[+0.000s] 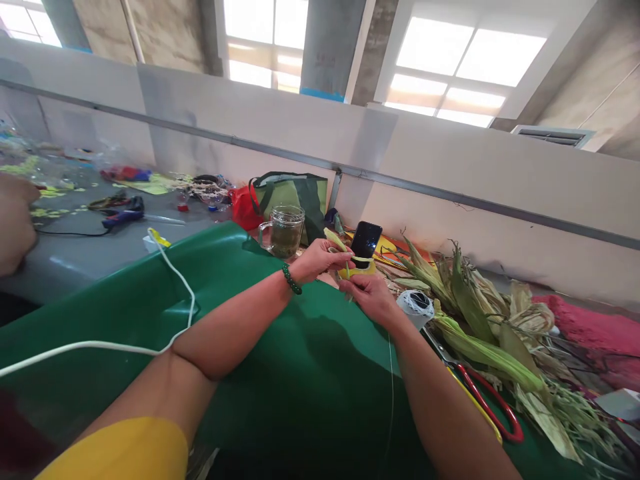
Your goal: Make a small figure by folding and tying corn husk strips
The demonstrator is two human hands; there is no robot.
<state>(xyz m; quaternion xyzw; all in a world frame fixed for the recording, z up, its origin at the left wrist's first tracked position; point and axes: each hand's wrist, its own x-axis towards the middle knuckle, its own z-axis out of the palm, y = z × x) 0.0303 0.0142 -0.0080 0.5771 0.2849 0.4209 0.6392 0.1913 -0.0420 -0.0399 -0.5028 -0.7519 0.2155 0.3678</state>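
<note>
My left hand (320,257) is closed around a pale green strip of corn husk (336,240), held above the green table cover (250,347). My right hand (367,293) pinches the lower part of the same strip, fingers pressed together. A thin white thread (391,387) hangs down beside my right forearm. A green bead bracelet (291,279) sits on my left wrist. A black phone (365,243) stands on a yellow holder just behind my hands.
A pile of corn husks (480,320) lies to the right, with red-handled scissors (487,400) and a spool of white thread (416,303) beside it. A glass mug (285,231), a green bag (293,193) and a white cable (170,267) are at the left. Another person's hand (13,220) shows at the far left.
</note>
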